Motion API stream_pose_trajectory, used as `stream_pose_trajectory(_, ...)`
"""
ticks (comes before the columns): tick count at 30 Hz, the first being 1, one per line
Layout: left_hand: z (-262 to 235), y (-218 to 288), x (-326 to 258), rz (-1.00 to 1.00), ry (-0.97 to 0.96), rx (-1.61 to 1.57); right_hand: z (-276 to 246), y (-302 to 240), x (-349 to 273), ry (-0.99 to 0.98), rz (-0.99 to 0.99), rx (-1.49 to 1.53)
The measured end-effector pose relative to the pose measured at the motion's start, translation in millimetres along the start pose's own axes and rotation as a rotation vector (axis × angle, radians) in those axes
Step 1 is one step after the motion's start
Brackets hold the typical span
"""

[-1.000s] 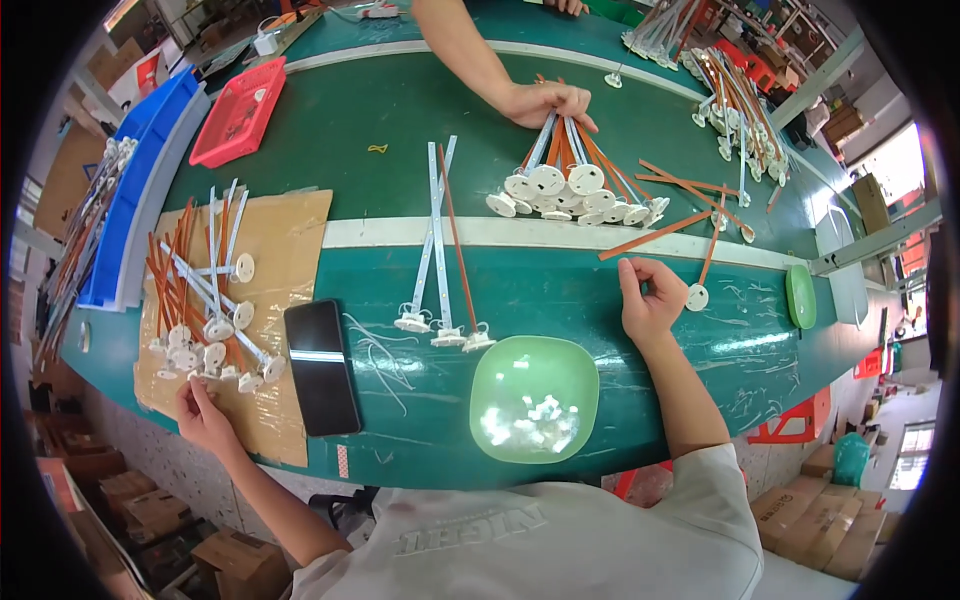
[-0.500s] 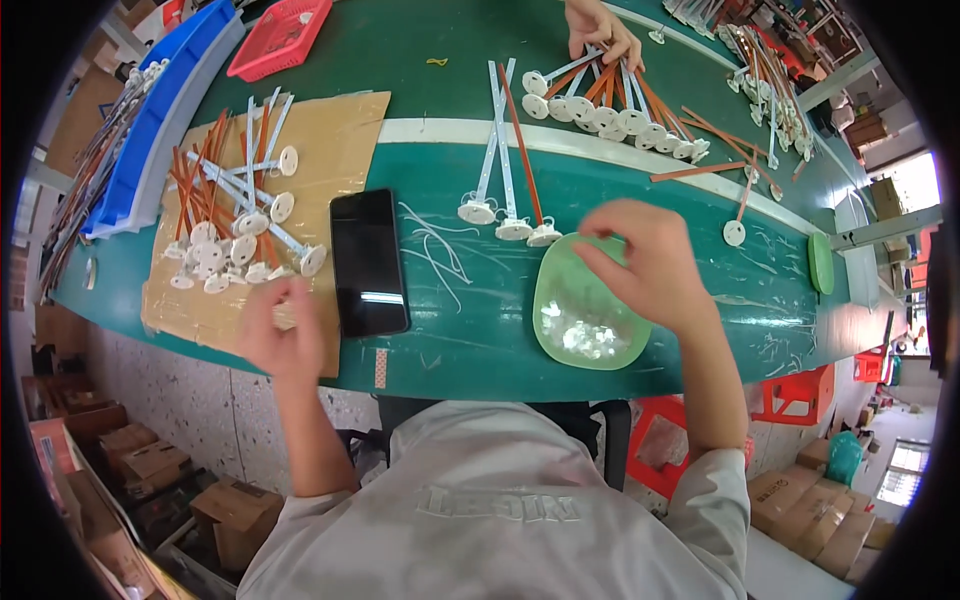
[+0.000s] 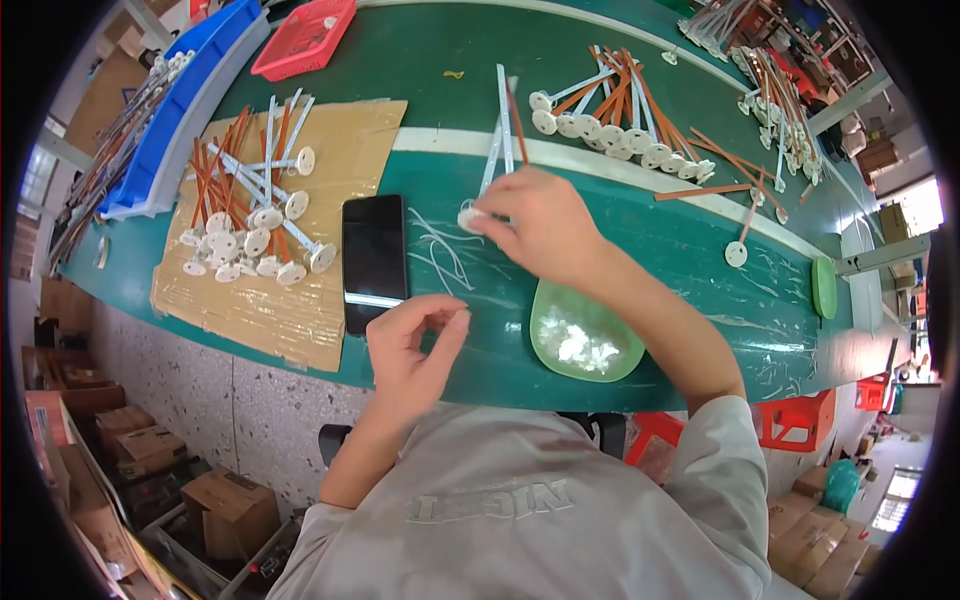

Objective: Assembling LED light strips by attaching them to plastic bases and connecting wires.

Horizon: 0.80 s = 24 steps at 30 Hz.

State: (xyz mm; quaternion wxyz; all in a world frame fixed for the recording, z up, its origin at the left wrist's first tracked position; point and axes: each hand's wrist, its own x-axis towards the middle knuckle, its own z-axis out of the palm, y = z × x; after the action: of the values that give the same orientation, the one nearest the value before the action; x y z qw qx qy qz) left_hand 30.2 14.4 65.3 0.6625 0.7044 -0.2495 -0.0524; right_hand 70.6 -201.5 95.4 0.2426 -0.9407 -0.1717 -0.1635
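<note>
My right hand (image 3: 545,225) reaches over a small group of strips with white discs, its fingertips closed on the white disc (image 3: 469,216) of a pale strip (image 3: 492,165). Beside it stand another pale strip (image 3: 505,115) and a reddish-brown one (image 3: 519,135); their lower ends are hidden behind the hand. Nearer to me, my left hand (image 3: 410,355) has thumb and forefinger pinched together; whatever is between them is too small to name. Right of it lies a light green dish (image 3: 585,335) of small shiny clear pieces, partly under my right forearm. Thin white strands (image 3: 440,250) lie between phone and right hand.
A black phone (image 3: 373,255) lies beside cardboard (image 3: 300,330) bearing a pile of disc-ended strips (image 3: 240,235). More strips (image 3: 625,115) fan out at the back. A blue tray (image 3: 170,130), a red basket (image 3: 305,40) and another green dish (image 3: 823,288) stand farther out.
My right hand has moved left from the green dish to the disc-ended strips. My left hand has moved right, away from the cardboard. Another person's hand has left the fanned strips.
</note>
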Motion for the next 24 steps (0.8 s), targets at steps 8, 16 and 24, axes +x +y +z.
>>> stream_pose_trajectory(8,31,12,12,-0.417,-0.372,-0.920,-47,-61,-84,0.250,-0.059,0.313)
stream_pose_trajectory(16,64,16,17,-0.469,-0.535,-0.985,-37,-51,-126,0.523,-0.065,0.257)
stream_pose_trajectory(24,56,6,11,-0.434,-0.401,-0.954,-42,-50,-119,0.465,-0.038,0.458)
